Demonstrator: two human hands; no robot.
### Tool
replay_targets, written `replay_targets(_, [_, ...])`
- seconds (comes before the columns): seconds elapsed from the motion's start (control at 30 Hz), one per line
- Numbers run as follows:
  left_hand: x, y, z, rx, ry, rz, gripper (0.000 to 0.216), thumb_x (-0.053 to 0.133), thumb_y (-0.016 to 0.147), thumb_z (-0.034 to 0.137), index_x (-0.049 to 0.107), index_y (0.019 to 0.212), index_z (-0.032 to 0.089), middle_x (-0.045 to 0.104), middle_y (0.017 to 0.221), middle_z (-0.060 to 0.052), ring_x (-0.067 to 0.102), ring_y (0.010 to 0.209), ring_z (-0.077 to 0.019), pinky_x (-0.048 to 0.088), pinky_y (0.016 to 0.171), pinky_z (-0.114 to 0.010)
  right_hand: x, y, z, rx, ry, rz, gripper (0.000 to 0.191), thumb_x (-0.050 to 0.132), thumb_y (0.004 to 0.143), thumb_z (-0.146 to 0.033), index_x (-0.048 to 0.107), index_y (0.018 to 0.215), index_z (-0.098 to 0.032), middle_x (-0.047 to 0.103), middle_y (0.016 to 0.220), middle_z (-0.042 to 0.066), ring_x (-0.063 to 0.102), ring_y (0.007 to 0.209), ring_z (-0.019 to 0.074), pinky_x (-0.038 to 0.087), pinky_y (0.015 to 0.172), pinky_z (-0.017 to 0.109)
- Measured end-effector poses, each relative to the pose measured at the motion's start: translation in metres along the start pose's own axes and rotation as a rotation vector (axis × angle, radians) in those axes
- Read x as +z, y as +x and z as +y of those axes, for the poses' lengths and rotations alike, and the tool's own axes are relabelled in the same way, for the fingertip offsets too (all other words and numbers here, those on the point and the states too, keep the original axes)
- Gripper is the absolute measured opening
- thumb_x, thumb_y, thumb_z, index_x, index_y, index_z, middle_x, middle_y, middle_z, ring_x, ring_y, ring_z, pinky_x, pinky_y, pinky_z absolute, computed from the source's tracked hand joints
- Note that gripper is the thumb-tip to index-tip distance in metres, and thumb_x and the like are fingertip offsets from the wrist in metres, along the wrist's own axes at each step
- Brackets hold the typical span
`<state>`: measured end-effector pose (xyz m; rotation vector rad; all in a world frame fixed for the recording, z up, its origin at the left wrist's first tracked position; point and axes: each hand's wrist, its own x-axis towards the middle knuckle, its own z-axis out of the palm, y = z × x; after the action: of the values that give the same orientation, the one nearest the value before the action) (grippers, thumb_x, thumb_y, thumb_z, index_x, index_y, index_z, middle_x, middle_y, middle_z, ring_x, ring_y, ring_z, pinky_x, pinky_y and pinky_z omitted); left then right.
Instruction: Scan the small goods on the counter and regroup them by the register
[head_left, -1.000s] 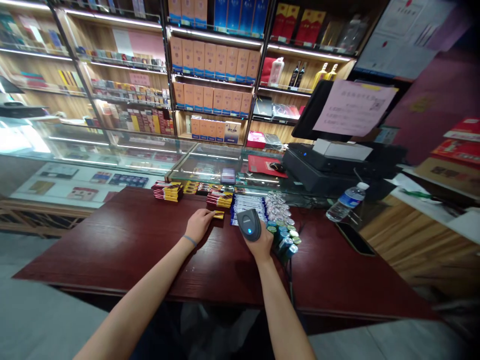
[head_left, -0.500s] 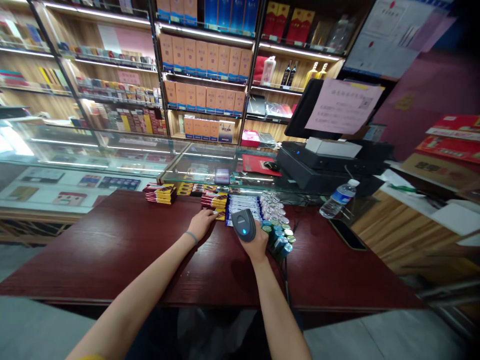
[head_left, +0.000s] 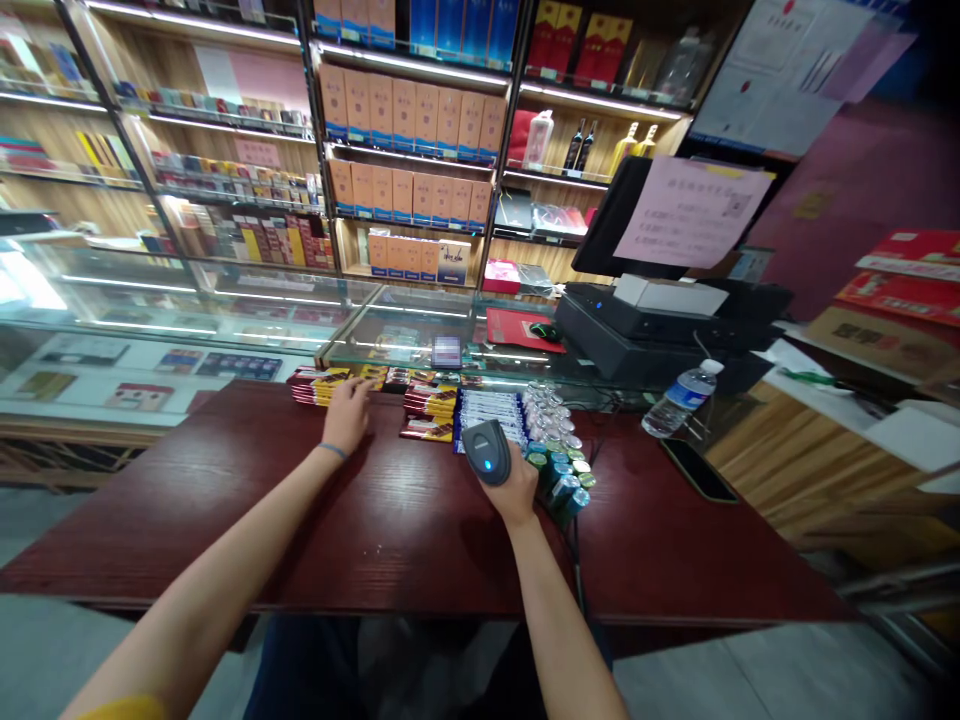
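My right hand [head_left: 517, 492] grips a grey barcode scanner [head_left: 487, 452] with a blue light, held over the dark red table [head_left: 225, 500] just in front of a row of blue-and-white packs [head_left: 489, 410]. My left hand [head_left: 346, 415] reaches to the far left stack of red-and-yellow packs [head_left: 316, 386] and rests on its right end; its fingers are curled and partly hidden. Between my hands lies another pile of red-and-yellow packs [head_left: 429, 410]. Small bottles and green-capped cans [head_left: 559, 445] stand right of the scanner.
A glass display counter [head_left: 225, 320] runs behind the table, with shelves of boxed goods beyond. A cash register with a screen [head_left: 660, 300], a water bottle [head_left: 679, 398] and a black phone [head_left: 699, 470] are at the right. Boxes lie on the wooden counter far right.
My left hand has left the middle pile of packs and moved left to the far stack. The scanner hand has barely shifted.
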<state>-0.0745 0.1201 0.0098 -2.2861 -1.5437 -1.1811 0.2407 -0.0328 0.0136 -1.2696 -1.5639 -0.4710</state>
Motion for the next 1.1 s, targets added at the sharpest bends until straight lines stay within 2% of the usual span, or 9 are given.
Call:
replay_targets(0.13, [-0.026,0.016,-0.053,-0.076,0.199,-0.076,0.062,0.044,0.081,0.009,0.046,0.143,0.012,0.036,0.15,-0.023,0.029,0.141,-0.0369,0.027,0.113,-0.056,0.002,-0.001,0.001,0.015,-0.012,-0.028,0.039,0.065,0.079,-0.037,0.061,0.11,-0.014,0.072,0.078,0.006,0.069,0.064,0.0199,0.054,0.061,0.027])
replay_targets(0.27, [-0.037,0.017,-0.079,-0.085,0.286,-0.259,0.058,0.043,0.081,0.01,0.049,0.139,0.016,0.045,0.144,-0.022,0.037,0.137,-0.0372,0.03,0.109,-0.059,0.003,-0.004,0.003,0.032,-0.016,-0.054,0.041,0.065,0.078,-0.038,0.061,0.11,-0.014,0.072,0.08,0.007,0.07,0.065,0.0206,0.054,0.062,0.028])
replay_targets(0.53, [-0.061,0.02,-0.07,-0.033,0.318,-0.3,0.038,0.043,0.088,0.017,0.061,0.121,0.025,0.066,0.108,-0.012,0.06,0.105,-0.0262,0.046,0.09,-0.036,0.003,-0.004,0.002,0.042,-0.032,-0.074,0.041,0.063,0.078,-0.039,0.061,0.111,-0.015,0.072,0.078,0.006,0.069,0.064,0.0207,0.055,0.062,0.028])
replay_targets(0.63, [-0.07,0.018,-0.059,-0.139,0.268,-0.206,0.038,0.046,0.089,0.02,0.058,0.124,0.026,0.067,0.112,-0.01,0.062,0.101,-0.0247,0.046,0.085,-0.032,0.003,-0.003,0.002,0.039,-0.033,-0.068,0.04,0.063,0.079,-0.039,0.061,0.11,-0.015,0.072,0.078,0.006,0.069,0.063,0.0201,0.054,0.061,0.028])
replay_targets(0.7, [-0.071,0.016,-0.05,-0.275,0.203,-0.063,0.035,0.046,0.091,0.025,0.057,0.124,0.025,0.068,0.108,-0.009,0.063,0.096,-0.0243,0.047,0.082,-0.032,0.003,-0.003,0.003,0.032,-0.032,-0.05,0.04,0.063,0.079,-0.04,0.061,0.11,-0.014,0.072,0.077,0.006,0.069,0.063,0.02,0.054,0.061,0.028])
replay_targets(0.83, [-0.057,0.014,-0.017,-0.531,-0.182,0.378,0.024,0.051,0.09,0.033,0.06,0.106,0.019,0.065,0.096,-0.008,0.063,0.088,-0.0212,0.051,0.08,-0.033,0.003,-0.004,0.004,0.029,-0.032,-0.041,0.04,0.064,0.078,-0.039,0.062,0.109,-0.013,0.072,0.076,0.007,0.069,0.063,0.0205,0.053,0.06,0.028])
replay_targets(0.93, [-0.036,0.01,0.021,-0.675,-0.816,0.594,0.025,0.061,0.083,0.038,0.058,0.099,0.019,0.062,0.094,-0.004,0.061,0.08,-0.0153,0.055,0.072,-0.03,0.004,-0.004,0.004,0.027,-0.035,-0.055,0.041,0.064,0.077,-0.04,0.062,0.11,-0.014,0.073,0.078,0.007,0.069,0.064,0.0211,0.053,0.06,0.028])
replay_targets(1.0, [-0.021,0.004,0.049,-0.73,-1.221,0.528,0.029,0.07,0.077,0.035,0.057,0.099,0.021,0.062,0.095,-0.001,0.061,0.081,-0.013,0.057,0.076,-0.033,0.003,-0.004,0.003,0.021,-0.031,-0.06,0.041,0.064,0.078,-0.04,0.062,0.11,-0.015,0.073,0.079,0.006,0.069,0.065,0.021,0.053,0.061,0.028])
replay_targets(1.1, [0.002,-0.01,0.084,-0.835,-1.549,0.427,0.028,0.076,0.072,0.029,0.057,0.092,0.021,0.062,0.085,0.003,0.06,0.074,-0.0097,0.057,0.083,-0.039,0.002,-0.003,0.0,0.033,-0.031,-0.092,0.041,0.064,0.078,-0.04,0.062,0.111,-0.016,0.073,0.078,0.005,0.069,0.064,0.0202,0.052,0.06,0.027])
